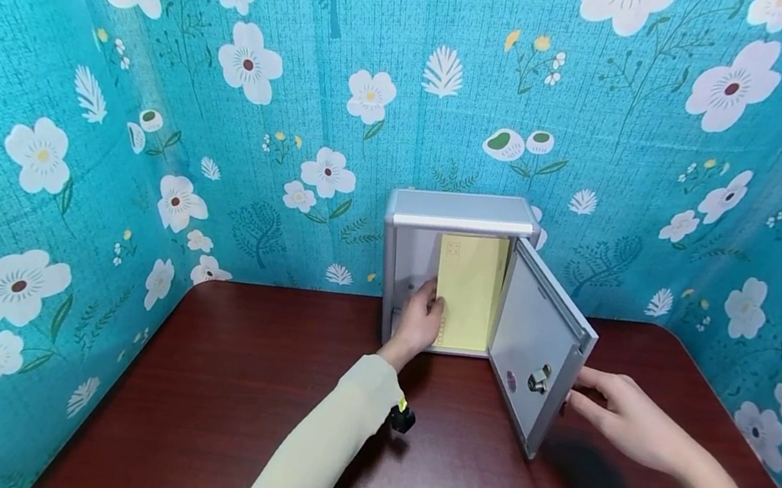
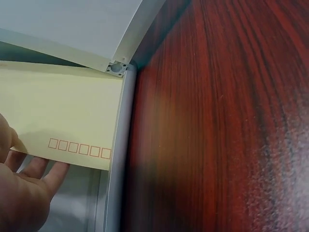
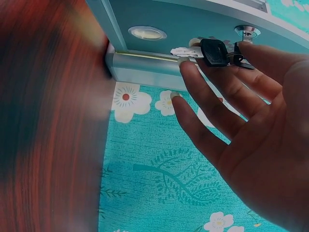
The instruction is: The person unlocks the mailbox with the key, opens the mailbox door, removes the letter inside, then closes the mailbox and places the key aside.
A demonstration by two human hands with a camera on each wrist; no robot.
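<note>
Inside the metal mailbox [image 1: 464, 209], the left hand [image 1: 417, 322] pinches a yellow envelope [image 1: 472, 290]. At the mailbox's open door [image 1: 540, 334], the right hand [image 1: 645, 421] pinches keys [image 3: 214, 52], visible only from the right wrist.

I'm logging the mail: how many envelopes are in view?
1: a yellow envelope inside the open metal box, by the left hand; others could be hidden behind it.
</note>
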